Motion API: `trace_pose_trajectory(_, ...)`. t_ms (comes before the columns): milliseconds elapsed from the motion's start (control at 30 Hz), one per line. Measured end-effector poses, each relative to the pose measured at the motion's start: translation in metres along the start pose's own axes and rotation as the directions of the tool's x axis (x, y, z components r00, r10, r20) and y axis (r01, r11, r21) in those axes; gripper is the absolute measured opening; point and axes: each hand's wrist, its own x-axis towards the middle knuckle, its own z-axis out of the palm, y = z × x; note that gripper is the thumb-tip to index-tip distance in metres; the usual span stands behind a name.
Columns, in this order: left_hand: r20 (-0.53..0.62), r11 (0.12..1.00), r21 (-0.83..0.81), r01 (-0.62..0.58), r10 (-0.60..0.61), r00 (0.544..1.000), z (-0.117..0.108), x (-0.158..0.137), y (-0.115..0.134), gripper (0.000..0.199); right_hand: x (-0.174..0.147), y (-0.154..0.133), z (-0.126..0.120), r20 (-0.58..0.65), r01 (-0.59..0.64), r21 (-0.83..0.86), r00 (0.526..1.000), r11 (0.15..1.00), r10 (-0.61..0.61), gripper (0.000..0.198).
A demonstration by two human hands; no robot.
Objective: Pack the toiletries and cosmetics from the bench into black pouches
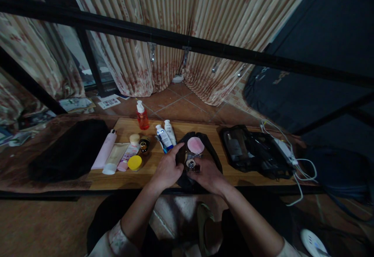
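Note:
A black bag lies at the middle of the wooden bench top, with a round pink-topped container and clear containers at its opening. My left hand grips the bag's left edge, index finger stretched along it and thumb apart; its other fingers are mostly hidden. My right hand is closed around a small container with a round pale top, over the bag's near part. Just beyond my left hand lie two white tubes and a toothbrush.
To the left are a pink bottle, a beige tube, a yellow-lidded jar and a dark gold-capped bottle. A red pump bottle stands behind. A black mesh case and white cables lie right.

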Motion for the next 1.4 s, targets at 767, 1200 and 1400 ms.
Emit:
trace_pose_trajectory(767, 0.018, 0.997, -0.043, -0.071, 0.072, 0.997, 0.0, 0.001, -0.001, 0.07, 0.009, -0.006, 0.01, 0.002, -0.066, -0.17, 0.998, 0.983, 0.068, 0.03)
trace_pose_trajectory(1200, -0.031, 0.99, -0.125, -0.065, 0.062, 0.998, 0.008, 0.007, -0.009, 0.067, -0.042, -0.019, -0.017, -0.329, 0.229, 0.133, 0.928, 0.964, -0.175, 0.017)
trace_pose_trajectory(1400, -0.097, 0.989, -0.133, -0.058, 0.045, 0.994, 0.013, 0.009, -0.009, 0.064, -0.063, 0.018, -0.024, -0.548, 0.225, 0.207, 0.833, 0.952, -0.077, 0.017)
